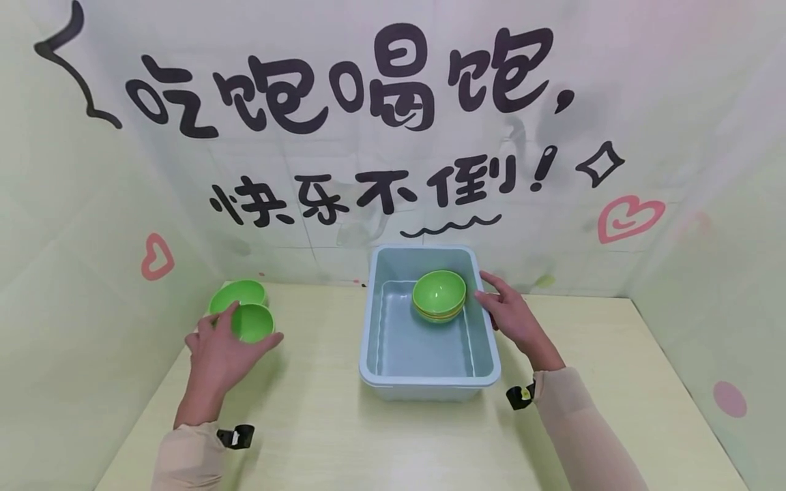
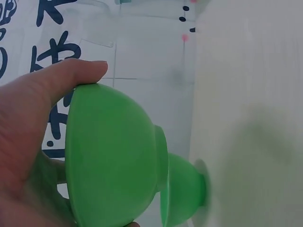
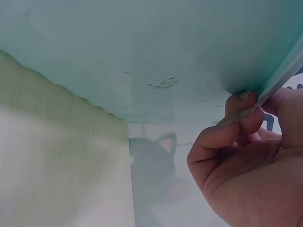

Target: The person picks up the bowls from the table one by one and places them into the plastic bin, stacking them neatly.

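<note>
My left hand (image 1: 224, 351) grips a green bowl (image 1: 254, 323) by its rim, thumb on one side and fingers on the other. In the left wrist view this bowl (image 2: 111, 156) is lifted off the table, its base facing the tabletop. Just behind it a second green bowl (image 1: 236, 292) stands on the table, partly hidden by the held one. My right hand (image 1: 512, 315) pinches the right rim of a light blue plastic basin (image 1: 430, 382), fingers curled beneath the edge (image 3: 236, 123). Inside the basin, near its right wall, sits a stack of bowls (image 1: 439, 293), green on top with a yellow rim below.
A pale wooden table (image 1: 307, 423) carries the basin at its middle, toward the back. A white printed cloth (image 1: 295, 150) with black lettering hangs behind, and cloth walls stand along both sides. Black straps with small devices (image 1: 236, 436) sit at both wrists.
</note>
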Demonstrator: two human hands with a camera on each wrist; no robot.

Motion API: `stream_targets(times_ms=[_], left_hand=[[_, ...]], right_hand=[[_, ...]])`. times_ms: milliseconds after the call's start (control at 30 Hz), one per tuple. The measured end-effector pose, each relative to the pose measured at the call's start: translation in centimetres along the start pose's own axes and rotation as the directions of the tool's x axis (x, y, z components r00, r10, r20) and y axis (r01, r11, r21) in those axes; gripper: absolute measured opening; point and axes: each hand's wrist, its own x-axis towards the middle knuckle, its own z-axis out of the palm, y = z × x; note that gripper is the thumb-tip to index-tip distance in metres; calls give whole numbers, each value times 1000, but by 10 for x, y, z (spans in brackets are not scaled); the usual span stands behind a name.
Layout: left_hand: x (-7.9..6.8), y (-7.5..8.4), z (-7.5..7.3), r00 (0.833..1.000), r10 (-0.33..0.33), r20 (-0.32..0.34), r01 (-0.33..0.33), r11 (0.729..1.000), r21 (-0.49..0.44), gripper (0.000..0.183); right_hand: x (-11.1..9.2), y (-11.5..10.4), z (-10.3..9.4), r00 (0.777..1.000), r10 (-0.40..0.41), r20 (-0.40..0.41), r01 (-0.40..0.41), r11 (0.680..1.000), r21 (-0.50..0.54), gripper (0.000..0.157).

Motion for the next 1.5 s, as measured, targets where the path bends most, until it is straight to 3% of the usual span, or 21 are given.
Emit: stream_targets(times_ms=[233, 700, 1033, 1500], left_hand=[[4, 14, -8, 999, 40, 14, -40, 999, -19, 117], [10, 64, -27, 987, 157, 29, -156, 987, -49, 114], [17, 94, -35, 964, 236, 119, -237, 971, -4, 116], [20, 142, -28, 929, 357, 95, -359, 933, 11, 109]], right_hand=[[-1, 3, 1, 1000, -9, 0, 9, 999, 37, 65], [1, 5, 3, 1000, -22, -19, 23, 998, 50, 65], [-2, 6, 6, 999, -25, -20, 27, 998, 65, 65], [0, 10, 9, 998, -23, -60, 27, 998, 63, 61]])
